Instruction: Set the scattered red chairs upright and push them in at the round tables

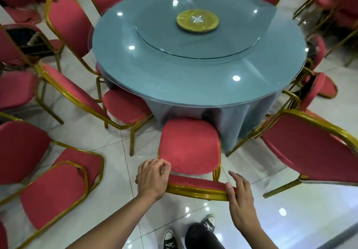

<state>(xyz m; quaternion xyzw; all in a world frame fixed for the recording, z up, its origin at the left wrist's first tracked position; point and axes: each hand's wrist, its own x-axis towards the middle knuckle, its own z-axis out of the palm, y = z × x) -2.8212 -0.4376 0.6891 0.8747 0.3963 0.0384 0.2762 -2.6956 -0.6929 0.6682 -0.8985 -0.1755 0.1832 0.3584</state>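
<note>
Both hands (pixel 153 179) (pixel 240 196) grip the chair's (pixel 188 148) backrest top.

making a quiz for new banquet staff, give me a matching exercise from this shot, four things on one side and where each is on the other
Things:
1. left hand
2. right hand
3. gold disc
4. sneakers

Places:
A. centre of the glass turntable
B. floor, bottom of view
C. right end of the chair back
D. left end of the chair back

Pairs: 1-D, 2-C, 3-A, 4-B
</note>
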